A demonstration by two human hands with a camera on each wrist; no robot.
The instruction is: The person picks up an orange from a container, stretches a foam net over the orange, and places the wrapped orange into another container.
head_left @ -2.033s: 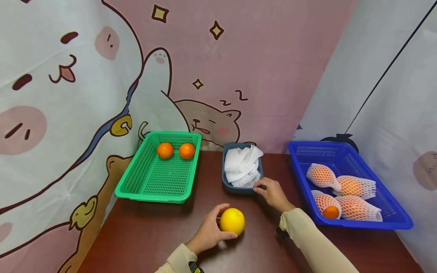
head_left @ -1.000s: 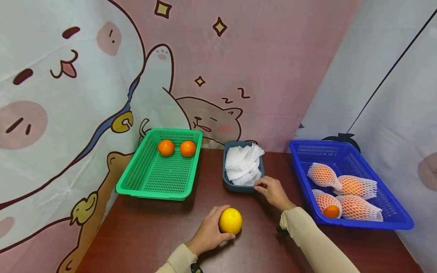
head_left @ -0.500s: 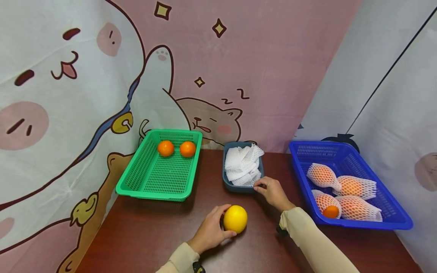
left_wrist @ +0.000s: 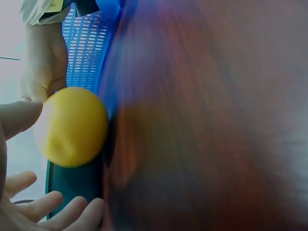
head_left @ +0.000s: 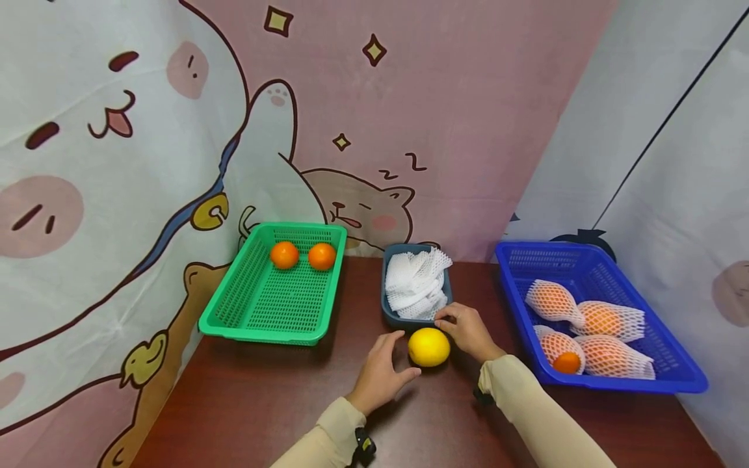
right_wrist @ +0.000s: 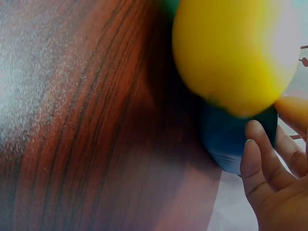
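Note:
A yellow lemon [head_left: 430, 347] rests on the table just in front of a small dark blue-grey box [head_left: 404, 321] holding crumpled white foam nets [head_left: 416, 283]. My left hand [head_left: 381, 378] is to the lemon's left, fingers and thumb spread with a gap before the fruit. In the left wrist view those fingers [left_wrist: 72, 211] are extended, with the lemon [left_wrist: 74, 127] beyond them. My right hand [head_left: 468, 330] has its fingertips at the box's near right corner, close to the lemon. In the right wrist view its fingers [right_wrist: 252, 159] are bent beside the box; whether they pinch the rim is unclear.
At the left stands a green basket [head_left: 263, 335] with two oranges [head_left: 285, 255] at its far end. A blue basket [head_left: 620, 385] on the right contains several oranges in white foam nets [head_left: 551, 300]. A printed cloth hangs behind the table [head_left: 246, 403].
The lemon was within my left hand's grip near the table's middle. It has moved away and rightward, out of those fingers, toward the box. My left hand followed partway; my right stayed put.

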